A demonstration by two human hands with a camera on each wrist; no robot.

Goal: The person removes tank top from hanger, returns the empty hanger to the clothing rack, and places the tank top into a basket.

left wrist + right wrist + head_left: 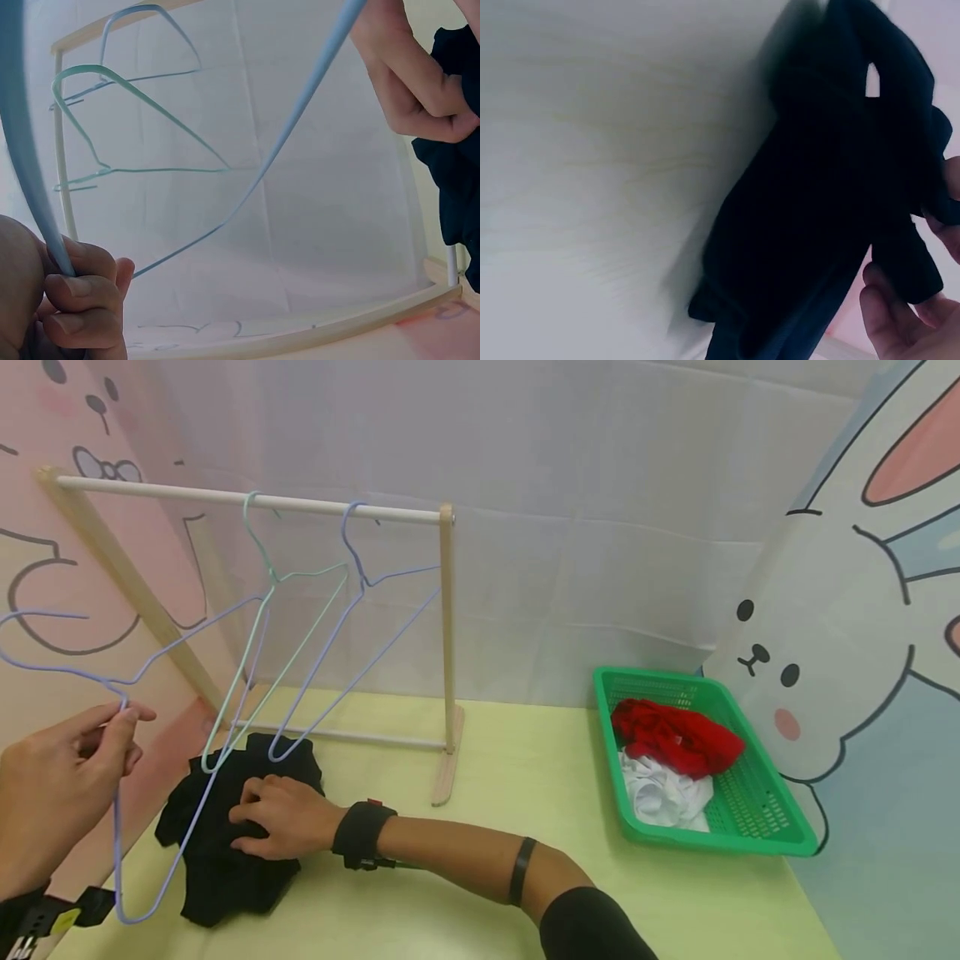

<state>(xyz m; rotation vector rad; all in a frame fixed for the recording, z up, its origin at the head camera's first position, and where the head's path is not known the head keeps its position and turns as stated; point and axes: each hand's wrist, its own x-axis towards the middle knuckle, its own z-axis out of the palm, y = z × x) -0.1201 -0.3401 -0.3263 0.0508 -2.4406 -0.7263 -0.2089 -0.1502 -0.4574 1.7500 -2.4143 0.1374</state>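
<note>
A lavender-blue wire hanger [135, 920] is held upright by my left hand [71, 785], pinched between thumb and fingers just below its hook. In the left wrist view the fingers curl round its wire. On the table lies a crumpled black garment [232, 889], partly behind the hanger's lower end. My right hand [292, 818] is over this garment and pinches its cloth; the right wrist view shows the fingers gripping a fold of the dark fabric [802, 180], part of which stands off the pale surface.
Behind stands a wooden rack with a white rail [202, 493]. A mint-green hanger [258, 547] and a blue hanger [358, 556] hang from it, their lower ends near the black garment. At right, a green basket [615, 777] contains red cloth [675, 735] and white cloth [666, 793].
</note>
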